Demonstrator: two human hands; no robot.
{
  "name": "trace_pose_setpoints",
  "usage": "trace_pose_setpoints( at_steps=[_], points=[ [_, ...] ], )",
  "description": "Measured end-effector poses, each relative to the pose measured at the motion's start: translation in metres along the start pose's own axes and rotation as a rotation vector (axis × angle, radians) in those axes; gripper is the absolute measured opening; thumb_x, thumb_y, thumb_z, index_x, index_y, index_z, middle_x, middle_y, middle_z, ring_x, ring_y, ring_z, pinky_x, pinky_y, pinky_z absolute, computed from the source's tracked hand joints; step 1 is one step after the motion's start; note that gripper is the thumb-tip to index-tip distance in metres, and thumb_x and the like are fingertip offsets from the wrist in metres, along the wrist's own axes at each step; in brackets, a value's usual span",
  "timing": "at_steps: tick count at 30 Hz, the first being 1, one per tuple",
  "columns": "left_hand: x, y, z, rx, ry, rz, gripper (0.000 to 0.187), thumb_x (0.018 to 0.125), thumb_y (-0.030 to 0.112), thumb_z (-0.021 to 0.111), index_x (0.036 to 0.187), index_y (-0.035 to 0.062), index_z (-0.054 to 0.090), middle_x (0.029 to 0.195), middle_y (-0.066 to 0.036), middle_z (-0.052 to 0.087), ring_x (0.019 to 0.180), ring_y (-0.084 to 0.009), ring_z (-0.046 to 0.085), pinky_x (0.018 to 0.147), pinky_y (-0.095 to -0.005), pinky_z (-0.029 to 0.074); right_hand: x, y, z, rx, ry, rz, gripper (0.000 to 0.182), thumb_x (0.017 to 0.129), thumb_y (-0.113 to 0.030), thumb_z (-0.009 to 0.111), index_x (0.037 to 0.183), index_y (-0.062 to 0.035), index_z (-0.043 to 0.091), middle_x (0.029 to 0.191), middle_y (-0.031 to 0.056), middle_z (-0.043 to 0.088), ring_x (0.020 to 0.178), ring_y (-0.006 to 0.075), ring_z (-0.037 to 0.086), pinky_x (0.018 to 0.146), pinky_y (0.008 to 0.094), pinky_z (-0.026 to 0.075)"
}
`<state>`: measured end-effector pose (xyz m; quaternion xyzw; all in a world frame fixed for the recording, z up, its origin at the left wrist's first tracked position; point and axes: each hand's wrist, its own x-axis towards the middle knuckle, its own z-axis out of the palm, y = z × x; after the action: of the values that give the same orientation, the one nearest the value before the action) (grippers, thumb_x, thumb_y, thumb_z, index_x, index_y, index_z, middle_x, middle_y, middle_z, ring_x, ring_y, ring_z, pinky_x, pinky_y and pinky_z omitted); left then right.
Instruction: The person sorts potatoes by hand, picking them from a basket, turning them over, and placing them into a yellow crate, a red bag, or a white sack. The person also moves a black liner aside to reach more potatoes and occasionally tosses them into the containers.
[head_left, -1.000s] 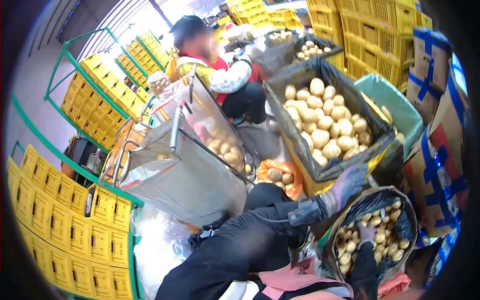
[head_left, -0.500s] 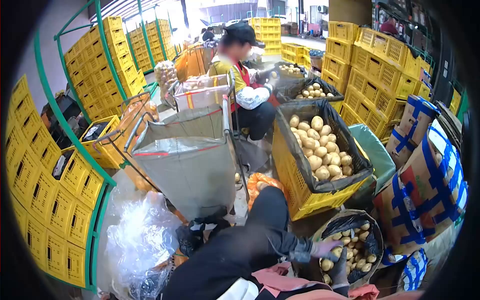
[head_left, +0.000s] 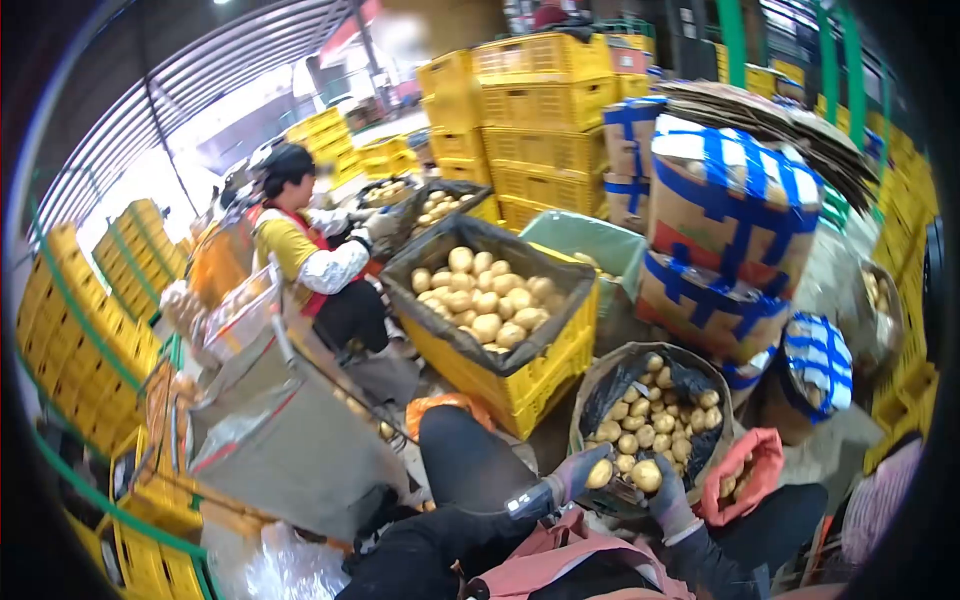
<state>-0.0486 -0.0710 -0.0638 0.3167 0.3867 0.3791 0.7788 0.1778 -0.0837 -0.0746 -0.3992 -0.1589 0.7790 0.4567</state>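
Note:
Low in the head view, my gloved left hand (head_left: pixel 574 477) is closed around a potato (head_left: pixel 599 474). A second potato (head_left: pixel 647 476) sits in the fingers of my gloved right hand (head_left: pixel 672 503), a short way to the right. Both hands are over the near rim of a round container (head_left: pixel 583 405) lined with black plastic. Many loose potatoes (head_left: pixel 655 420) lie inside it. Close to my right hand stands an open red mesh bag (head_left: pixel 762 445) with some potatoes in it.
Beyond the container is a yellow crate (head_left: pixel 490 390) of larger potatoes. Taped cardboard boxes (head_left: pixel 715 270) stand at right, stacked yellow crates (head_left: pixel 545 130) behind. A grey sack on a frame (head_left: pixel 280 440) is at left. A co-worker (head_left: pixel 320 250) sits near other potato crates.
My view has swung right, bringing the red bag into sight. My hands have come apart from low over the container, and a potato now shows clearly in each.

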Motion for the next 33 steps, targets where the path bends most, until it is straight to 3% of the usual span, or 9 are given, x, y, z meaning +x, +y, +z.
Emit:
trace_pose_setpoints(
  at_steps=[3,5,9,11,12,18,21,30,33],
  points=[
    [-0.002,-0.001,0.006,0.026,-0.18,-0.148,0.035,0.096,0.02,0.058,0.128,0.0067,0.054,0.114,-0.006,0.063,0.094,-0.0155,0.064,0.081,-0.0264,0.054,0.004,-0.001,0.012,-0.592,0.254,-0.561,0.031,0.094,-0.028,0.057,0.107,-0.0012,0.066,0.093,0.0089,0.069,0.087,0.0232,0.066,0.076,0.0342,0.052],
    [-0.009,-0.003,0.014,0.611,-0.369,0.536,0.038,0.096,0.027,0.057,0.13,0.0097,0.053,0.108,-0.007,0.066,0.095,-0.0182,0.067,0.082,-0.0283,0.055,-0.01,-0.004,0.036,-1.12,0.241,-0.697,0.026,0.095,-0.021,0.056,0.111,-0.004,0.067,0.101,0.0162,0.07,0.095,0.0286,0.066,0.085,0.0346,0.05],
    [-0.007,0.013,0.018,-0.271,-0.04,-0.274,0.044,0.094,0.036,0.061,0.129,0.0094,0.053,0.107,-0.009,0.066,0.09,-0.0216,0.068,0.075,-0.0313,0.058,0.023,-0.019,0.036,-0.85,-0.044,-0.557,0.031,0.097,-0.017,0.052,0.124,-0.0029,0.06,0.11,0.0139,0.067,0.1,0.0231,0.064,0.088,0.0339,0.05],
    [-0.002,0.016,0.018,-0.418,0.006,-0.227,0.043,0.094,0.034,0.061,0.127,0.0064,0.054,0.105,-0.008,0.067,0.089,-0.0209,0.068,0.073,-0.0324,0.058,0.089,-0.024,-0.007,-0.333,-0.033,-0.59,0.032,0.097,-0.015,0.052,0.127,-0.0026,0.057,0.116,0.0109,0.064,0.102,0.0198,0.061,0.087,0.0336,0.049],
    [-0.002,0.022,0.027,-0.52,0.111,-0.216,0.042,0.094,0.034,0.061,0.126,0.0066,0.055,0.103,-0.008,0.067,0.088,-0.0206,0.068,0.074,-0.033,0.058,0.112,-0.04,-0.018,-0.736,0.074,-0.733,0.032,0.098,-0.022,0.052,0.122,-0.002,0.059,0.112,0.0125,0.064,0.102,0.022,0.06,0.089,0.0343,0.048],
    [0.001,0.039,0.015,-0.442,0.265,-0.081,0.048,0.099,0.046,0.047,0.12,0.0046,0.056,0.107,-0.012,0.068,0.076,-0.0191,0.068,0.063,-0.0323,0.059,0.266,0.047,-0.176,-1.593,0.123,-0.106,0.071,0.081,-0.033,0.065,0.14,-0.0038,0.04,0.135,0.0264,0.048,0.114,0.0421,0.056,0.099,0.0452,0.043],
    [0.006,0.038,0.001,-0.4,0.394,-0.097,0.052,0.1,0.047,0.042,0.122,0.0014,0.054,0.106,-0.014,0.067,0.076,-0.0194,0.068,0.064,-0.0319,0.059,0.22,0.061,-0.097,-1.931,0.442,0.118,0.086,0.075,-0.037,0.071,0.147,-0.0174,0.029,0.142,0.0248,0.034,0.117,0.0453,0.053,0.096,0.0535,0.042],
    [0.024,0.046,-0.002,-0.23,0.368,-0.072,0.044,0.1,0.038,0.048,0.13,0.0053,0.047,0.113,-0.01,0.062,0.088,-0.0179,0.065,0.072,-0.0301,0.056,0.291,0.081,-0.124,-1.631,0.292,-0.304,0.063,0.074,-0.013,0.07,0.133,-0.0113,0.048,0.121,0.0181,0.054,0.102,0.0325,0.061,0.087,0.0427,0.052],
    [0.024,0.054,0.004,-0.438,0.328,-0.071,0.047,0.1,0.042,0.047,0.129,0.0042,0.049,0.114,-0.01,0.062,0.087,-0.0182,0.065,0.071,-0.0305,0.056,0.236,0.008,-0.068,-0.648,0.174,0.088,0.064,0.076,0.003,0.062,0.135,-0.0142,0.047,0.112,0.0099,0.055,0.093,0.0197,0.059,0.083,0.0373,0.054]
  ],
)
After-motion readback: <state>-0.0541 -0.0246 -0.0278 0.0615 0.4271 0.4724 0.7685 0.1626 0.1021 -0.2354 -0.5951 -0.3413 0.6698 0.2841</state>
